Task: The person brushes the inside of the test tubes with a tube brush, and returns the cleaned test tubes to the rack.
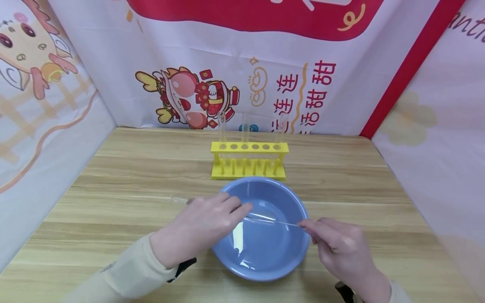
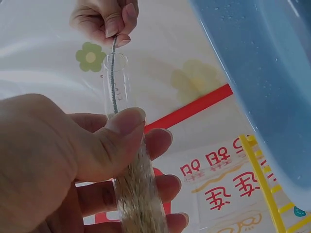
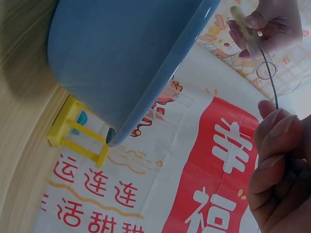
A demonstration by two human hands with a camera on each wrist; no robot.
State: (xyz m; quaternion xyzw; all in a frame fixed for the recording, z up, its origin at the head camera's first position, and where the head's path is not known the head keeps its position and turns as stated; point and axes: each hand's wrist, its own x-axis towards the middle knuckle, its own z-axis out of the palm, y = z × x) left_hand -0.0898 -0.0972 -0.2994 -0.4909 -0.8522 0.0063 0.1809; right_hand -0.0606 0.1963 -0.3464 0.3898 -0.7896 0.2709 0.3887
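Over the blue basin (image 1: pixel 261 275), my left hand (image 1: pixel 206 223) grips a clear glass test tube (image 2: pixel 125 77), thumb on one side and fingers round the other. Inside the tube sits a test tube brush, its pale bristles (image 2: pixel 141 201) in the gripped part. The twisted wire (image 3: pixel 271 82) of the brush comes out of the tube's mouth. My right hand (image 1: pixel 341 244), at the basin's right side, pinches the wire's end between thumb and fingers. In the head view, the left hand covers most of the tube's middle, and the tube's closed end shows faintly left of it.
Just behind the basin stands a yellow test tube rack (image 1: pixel 250 147) holding upright clear test tubes (image 1: pixel 245 128). Water glints in the basin. Wood-grain tabletop (image 1: pixel 125 185) surrounds them, with printed cloth walls (image 1: pixel 242 50) at the back and sides.
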